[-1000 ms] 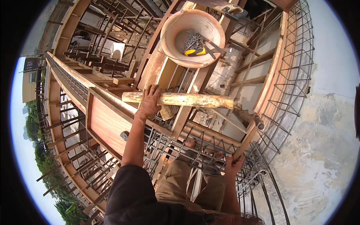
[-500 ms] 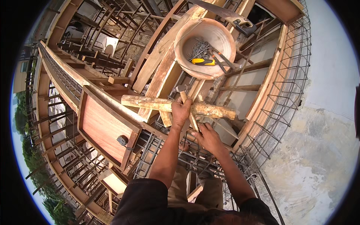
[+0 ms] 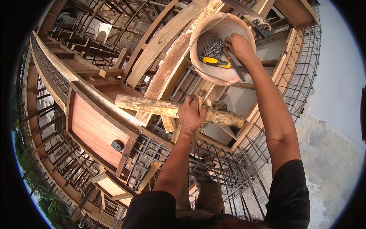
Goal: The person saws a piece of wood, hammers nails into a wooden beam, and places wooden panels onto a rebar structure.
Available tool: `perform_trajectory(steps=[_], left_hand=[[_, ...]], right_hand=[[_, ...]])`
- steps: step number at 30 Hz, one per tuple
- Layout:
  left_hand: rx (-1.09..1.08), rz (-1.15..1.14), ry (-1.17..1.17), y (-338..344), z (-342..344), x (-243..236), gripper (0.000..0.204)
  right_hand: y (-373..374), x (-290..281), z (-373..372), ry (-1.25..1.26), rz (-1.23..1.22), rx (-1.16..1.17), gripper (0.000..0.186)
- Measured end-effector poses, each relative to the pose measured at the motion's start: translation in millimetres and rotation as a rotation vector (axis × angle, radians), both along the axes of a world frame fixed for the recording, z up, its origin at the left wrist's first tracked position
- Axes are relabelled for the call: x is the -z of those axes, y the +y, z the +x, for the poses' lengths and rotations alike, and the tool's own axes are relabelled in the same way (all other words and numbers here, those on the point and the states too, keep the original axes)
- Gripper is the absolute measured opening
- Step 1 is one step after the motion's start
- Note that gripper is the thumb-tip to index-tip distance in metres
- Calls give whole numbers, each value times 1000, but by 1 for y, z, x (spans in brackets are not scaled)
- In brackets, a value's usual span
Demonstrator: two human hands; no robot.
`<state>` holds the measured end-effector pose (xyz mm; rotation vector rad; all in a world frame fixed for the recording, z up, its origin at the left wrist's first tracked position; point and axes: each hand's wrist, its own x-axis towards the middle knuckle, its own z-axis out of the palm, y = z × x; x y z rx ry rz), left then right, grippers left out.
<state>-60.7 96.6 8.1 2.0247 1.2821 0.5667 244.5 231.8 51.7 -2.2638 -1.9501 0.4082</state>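
My left hand [image 3: 192,114] grips a wooden-handled hammer [image 3: 201,96] over a rough, short timber [image 3: 146,104] lying crosswise on planks. My right hand [image 3: 239,48] reaches into a pale round bucket [image 3: 193,47], fingers curled at a pile of grey nails [image 3: 212,46]; what they hold is hidden. A yellow-and-black tool [image 3: 215,61] and a long dark-handled tool [image 3: 239,71] lie in the bucket under and beside my right hand. A handsaw [image 3: 261,27] rests just beyond the bucket's upper right.
A plywood formwork panel [image 3: 97,126] is at left. Rebar cages [image 3: 232,179] lie around my legs and along a wooden edge at right, beside a pale concrete wall [image 3: 331,95]. Open timber framework [image 3: 87,34] with gaps fills the upper left, and trees [image 3: 26,171] show beyond.
My left hand moved from the timber onto the hammer. My right hand came up to the hammer, then let go and moved up into the bucket. The view has shifted.
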Motion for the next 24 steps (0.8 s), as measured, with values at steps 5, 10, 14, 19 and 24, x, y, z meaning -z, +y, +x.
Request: perform_trajectory(steps=[5, 10, 14, 19, 24], left_hand=[[-5, 20, 76, 2, -6, 6, 33], [24, 24, 52, 0, 0, 6, 34], [36, -9, 105, -3, -1, 5, 33], [31, -20, 149, 0, -2, 1, 34], [-8, 5, 132, -3, -4, 6, 33]], right_hand=[[15, 38, -17, -112, -95, -74, 18], [8, 37, -11, -80, 67, -110, 16], [-10, -3, -31, 742, 3, 427, 16], [-89, -62, -70, 1607, -74, 583, 15], [-201, -49, -128, 1353, -166, 395, 18]])
